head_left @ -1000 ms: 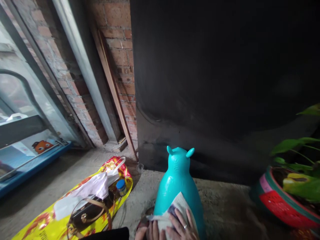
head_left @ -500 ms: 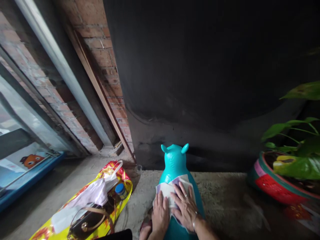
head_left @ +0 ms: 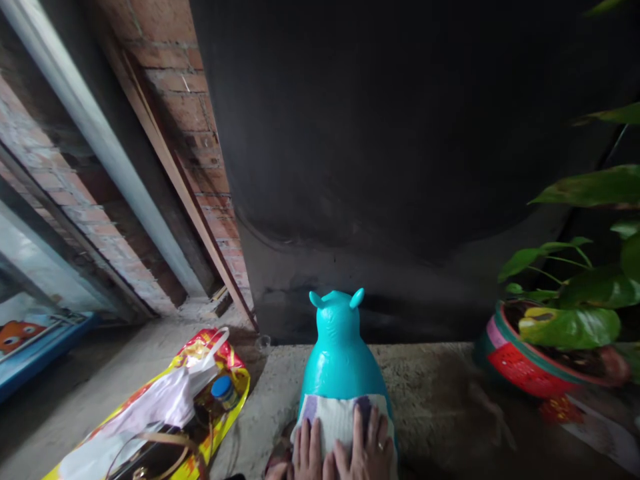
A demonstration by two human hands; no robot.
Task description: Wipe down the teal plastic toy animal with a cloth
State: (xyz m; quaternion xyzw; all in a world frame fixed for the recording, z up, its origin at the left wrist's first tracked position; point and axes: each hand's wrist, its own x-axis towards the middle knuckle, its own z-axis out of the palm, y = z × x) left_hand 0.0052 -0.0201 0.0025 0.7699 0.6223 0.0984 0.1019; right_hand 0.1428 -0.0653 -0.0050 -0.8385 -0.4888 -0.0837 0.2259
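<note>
The turquoise inflatable animal toy (head_left: 336, 363) stands before the person, and its long axis goes straight away from the hands, with the eared head at the far end. The white-and-purple cloth (head_left: 334, 417) is spread across the near part of this toy, directly under the hands. Left hand (head_left: 306, 459) and right hand (head_left: 369, 459) both lie flat on it, fingers extended, gripping nothing that I can see; neither is clearly nearer. The lower cloth edge is out of view.

To the left of the toy, a yellow plastic sheet (head_left: 241, 390) bears a blue-lidded jar (head_left: 225, 392), whose content I cannot tell. To the right of the toy, a flowerpot (head_left: 530, 370) contains soil and a leafy plant (head_left: 570, 327).
</note>
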